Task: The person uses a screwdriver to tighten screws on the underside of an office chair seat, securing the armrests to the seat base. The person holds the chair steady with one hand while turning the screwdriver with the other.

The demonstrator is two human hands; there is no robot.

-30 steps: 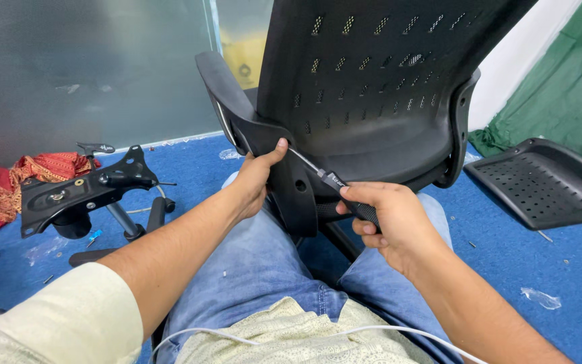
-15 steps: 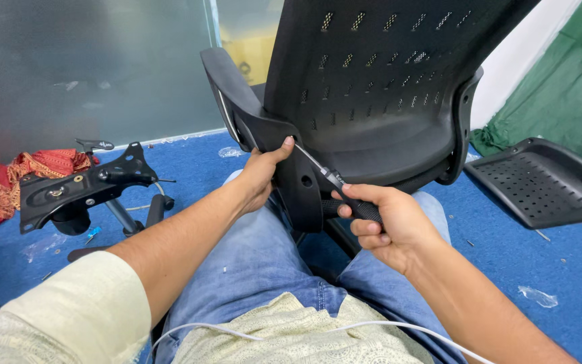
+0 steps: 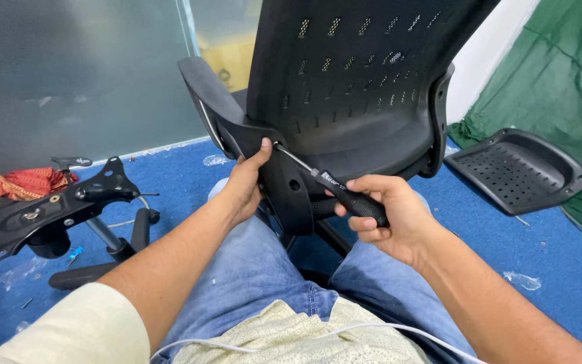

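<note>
At the centre of the frame the left hand (image 3: 245,185) curls loosely around the black bracket (image 3: 284,189) at the bottom of the chair back (image 3: 358,87), thumb pointing up beside the screwdriver tip and fingers hidden behind the plastic. The right hand (image 3: 389,219), right of centre, is closed tight around the black handle of a screwdriver (image 3: 331,185), whose metal shaft runs up and left until its tip meets the bracket just beside the left thumb. The chair back stands upright, filling the upper middle of the frame directly above both hands. At the left lies a chair base (image 3: 62,216) with its metal plate, on the blue carpet (image 3: 547,249). At the right, a black perforated seat pan (image 3: 516,168) rests beside a green cloth (image 3: 560,87).
</note>
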